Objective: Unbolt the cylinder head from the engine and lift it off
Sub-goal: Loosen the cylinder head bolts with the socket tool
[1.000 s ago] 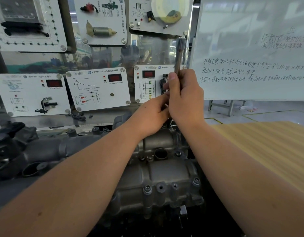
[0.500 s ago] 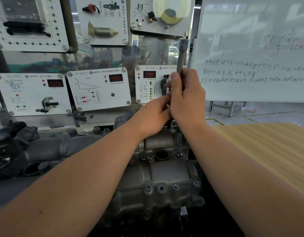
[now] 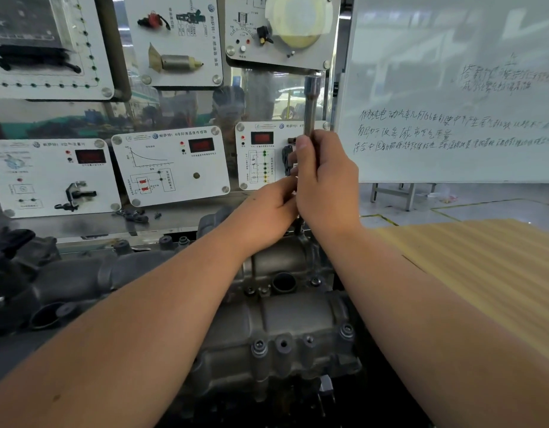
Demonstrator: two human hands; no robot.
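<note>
Low in the middle of the frame sits the cylinder head (image 3: 267, 307), a grey casting on the engine, running from the bottom edge up toward the hands. Bolts (image 3: 259, 345) show along its near edge, so by the look of it the head is nowhere near ready to lift.

At its far end, just above centre, a long metal tool (image 3: 312, 103) stands nearly upright, its socket end up in the air and its lower end dropping toward the casting. Upright makes sense: the bolt there sits down in the head, so the shaft has to go straight in. Where the tip meets the bolt is hidden behind the fingers.

The right hand (image 3: 327, 180) is wrapped round the shaft, thumb laid up along it, likely to hold it square. The left hand (image 3: 271, 208) tucks in just beside and below, fingers curled at the lower shaft. It seems to pinch and steady it near the bolt, though exactly what it grips I cannot tell.

Behind, across the upper left, white display panels (image 3: 170, 166) with red readouts hang on a board. A whiteboard (image 3: 452, 88) with handwriting fills the upper right, and a pale wooden tabletop (image 3: 489, 273) lies at the right.
</note>
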